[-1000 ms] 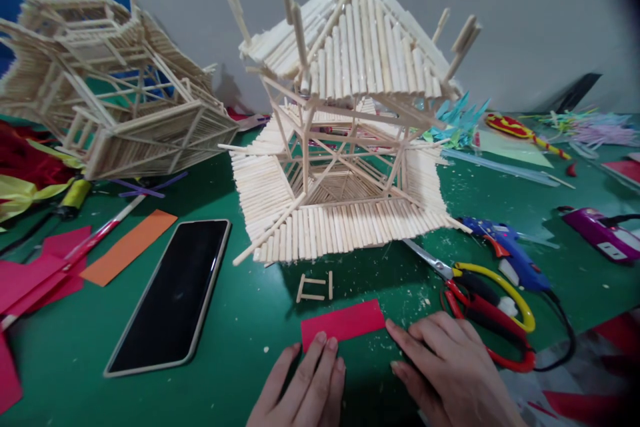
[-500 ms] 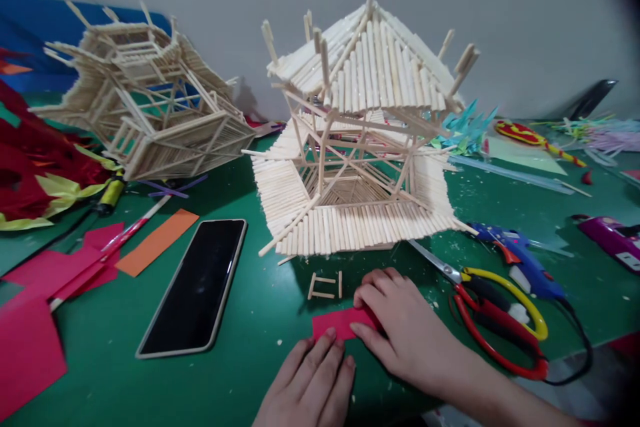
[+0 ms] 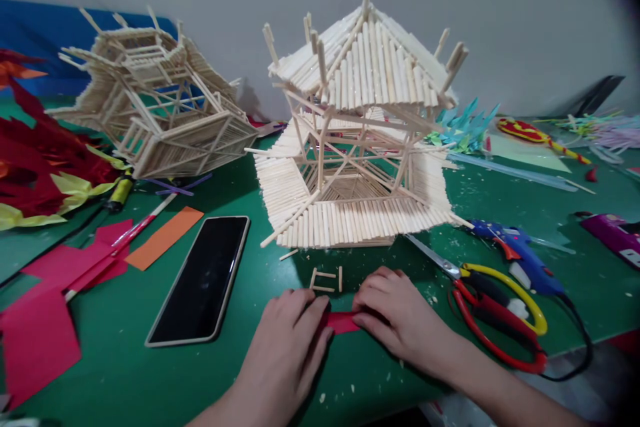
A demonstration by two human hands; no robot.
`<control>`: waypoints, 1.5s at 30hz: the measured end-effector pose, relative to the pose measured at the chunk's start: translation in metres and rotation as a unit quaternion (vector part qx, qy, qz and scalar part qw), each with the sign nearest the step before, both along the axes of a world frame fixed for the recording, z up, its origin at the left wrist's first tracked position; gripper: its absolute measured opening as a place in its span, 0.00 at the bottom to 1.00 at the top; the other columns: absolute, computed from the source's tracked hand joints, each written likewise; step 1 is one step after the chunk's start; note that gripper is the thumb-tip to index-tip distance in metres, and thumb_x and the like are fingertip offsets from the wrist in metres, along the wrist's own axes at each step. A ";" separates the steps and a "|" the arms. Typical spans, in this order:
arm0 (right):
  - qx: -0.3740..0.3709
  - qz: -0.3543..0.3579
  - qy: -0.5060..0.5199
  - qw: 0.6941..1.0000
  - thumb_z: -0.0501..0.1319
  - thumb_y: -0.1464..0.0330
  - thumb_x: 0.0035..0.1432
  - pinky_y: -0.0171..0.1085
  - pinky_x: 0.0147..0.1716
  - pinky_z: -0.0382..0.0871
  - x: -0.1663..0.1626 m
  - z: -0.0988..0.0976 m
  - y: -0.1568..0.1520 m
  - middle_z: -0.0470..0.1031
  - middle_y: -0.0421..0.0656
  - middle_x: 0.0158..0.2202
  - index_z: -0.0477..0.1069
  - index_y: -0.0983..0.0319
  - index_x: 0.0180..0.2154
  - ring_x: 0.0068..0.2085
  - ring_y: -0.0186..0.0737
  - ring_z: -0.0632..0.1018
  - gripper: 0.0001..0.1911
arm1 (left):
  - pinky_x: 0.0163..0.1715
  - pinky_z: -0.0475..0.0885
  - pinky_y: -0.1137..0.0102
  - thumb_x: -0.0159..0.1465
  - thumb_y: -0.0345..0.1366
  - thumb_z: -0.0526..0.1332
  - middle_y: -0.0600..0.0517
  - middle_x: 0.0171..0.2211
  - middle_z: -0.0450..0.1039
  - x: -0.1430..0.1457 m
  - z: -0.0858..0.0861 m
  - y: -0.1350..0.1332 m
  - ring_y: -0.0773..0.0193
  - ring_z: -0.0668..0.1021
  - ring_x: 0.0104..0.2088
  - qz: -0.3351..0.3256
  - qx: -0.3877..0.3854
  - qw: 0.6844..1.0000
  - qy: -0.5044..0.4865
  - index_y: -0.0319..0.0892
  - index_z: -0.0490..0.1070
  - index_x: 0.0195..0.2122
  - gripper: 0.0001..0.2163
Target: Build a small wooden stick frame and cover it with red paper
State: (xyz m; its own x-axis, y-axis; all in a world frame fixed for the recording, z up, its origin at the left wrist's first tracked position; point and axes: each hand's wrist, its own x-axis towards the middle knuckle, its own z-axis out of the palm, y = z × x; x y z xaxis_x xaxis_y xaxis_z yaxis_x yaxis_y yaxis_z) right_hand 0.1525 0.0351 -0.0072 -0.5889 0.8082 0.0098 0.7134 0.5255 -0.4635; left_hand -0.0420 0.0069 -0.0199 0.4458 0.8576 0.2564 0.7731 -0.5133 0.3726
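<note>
A small strip of red paper point(image 3: 342, 323) lies on the green table, gripped at both ends. My left hand point(image 3: 287, 340) is closed over its left end, thumb and fingers together. At the other end, my right hand point(image 3: 387, 307) pinches the paper between thumb and fingers. Only the middle of the strip shows; the rest is under my hands. Just beyond it lies a little frame of short wooden sticks point(image 3: 325, 275). A pagoda-like model of wooden sticks point(image 3: 360, 223) stands upright behind that.
Scissors point(image 3: 480, 293) with red and yellow handles and a blue glue gun point(image 3: 523, 257) lie right of my right hand. To the left are a phone point(image 3: 200, 283), an orange paper strip point(image 3: 165, 238) and red paper point(image 3: 43, 347). A second stick model point(image 3: 175, 147) stands behind.
My left hand has moved forward and now grips the left end of the red paper, where it had lain flat on the near edge. My right hand stays at the right end.
</note>
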 end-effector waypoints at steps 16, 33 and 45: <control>0.112 0.070 0.021 0.991 0.51 0.70 0.58 0.38 0.31 0.52 0.013 -0.011 0.002 0.70 0.39 0.31 0.68 0.57 0.36 0.35 0.37 0.64 0.08 | 0.29 0.60 0.64 0.60 0.27 0.50 0.49 0.28 0.69 -0.008 -0.004 0.009 0.61 0.66 0.29 -0.131 0.013 0.990 0.059 0.39 0.68 0.36 0.09; 0.088 0.089 -0.015 0.992 0.51 0.72 0.56 0.40 0.33 0.55 0.017 -0.003 -0.006 0.70 0.43 0.35 0.67 0.59 0.41 0.37 0.40 0.65 0.11 | 0.44 0.51 0.60 0.57 0.32 0.54 0.48 0.38 0.71 -0.014 -0.004 0.001 0.56 0.66 0.39 -0.167 0.058 0.970 0.169 0.38 0.67 0.43 0.12; 0.130 0.093 -0.022 0.987 0.51 0.70 0.58 0.41 0.36 0.55 0.017 -0.014 -0.007 0.71 0.41 0.34 0.66 0.60 0.40 0.37 0.39 0.65 0.09 | 0.33 0.63 0.62 0.56 0.31 0.53 0.47 0.32 0.67 -0.012 0.014 0.006 0.57 0.67 0.33 -0.125 -0.042 0.989 0.064 0.41 0.67 0.42 0.12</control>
